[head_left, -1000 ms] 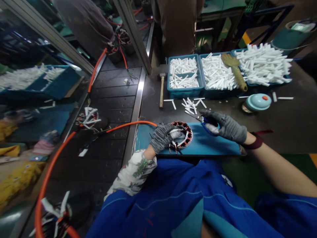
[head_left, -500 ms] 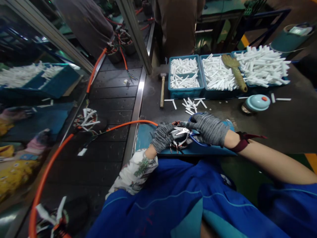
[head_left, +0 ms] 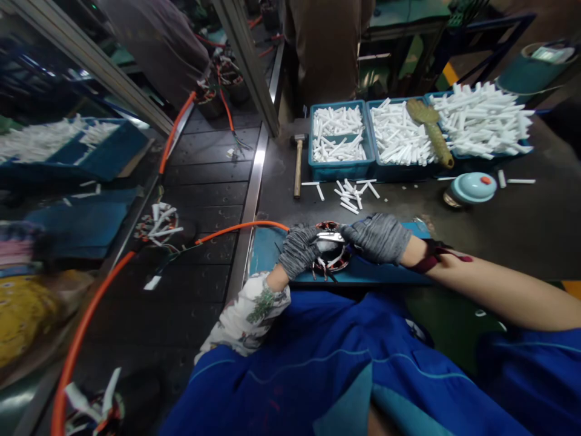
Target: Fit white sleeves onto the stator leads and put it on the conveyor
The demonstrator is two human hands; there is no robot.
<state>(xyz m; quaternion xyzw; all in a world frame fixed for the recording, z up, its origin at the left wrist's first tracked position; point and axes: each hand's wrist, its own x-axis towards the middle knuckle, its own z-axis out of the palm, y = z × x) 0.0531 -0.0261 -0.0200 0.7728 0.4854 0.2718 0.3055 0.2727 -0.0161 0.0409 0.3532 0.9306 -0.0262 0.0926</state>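
A round wound stator (head_left: 334, 259) with red-and-black coils and white inserts lies on a blue mat (head_left: 262, 249) at the bench's near edge. My left hand (head_left: 298, 249), in a grey glove, grips the stator's left side. My right hand (head_left: 377, 237), also gloved, is closed on a pair of blue-handled scissors (head_left: 332, 237) whose metal blades lie over the top of the stator, next to my left fingers. The handles are hidden inside my fist.
Three blue bins of white sleeves (head_left: 336, 134) line the back, with a brush (head_left: 431, 131) across them. A mallet (head_left: 298, 162), loose white sleeves (head_left: 350, 194) and a teal-lidded jar (head_left: 472, 188) lie behind the mat. An orange hose (head_left: 236, 227) crosses the dark conveyor, which carries another stator (head_left: 158, 223). People stand beyond.
My right hand came left from beside the stator with the scissors, brought the blades over it, and closed them. My left hand stayed on the stator.
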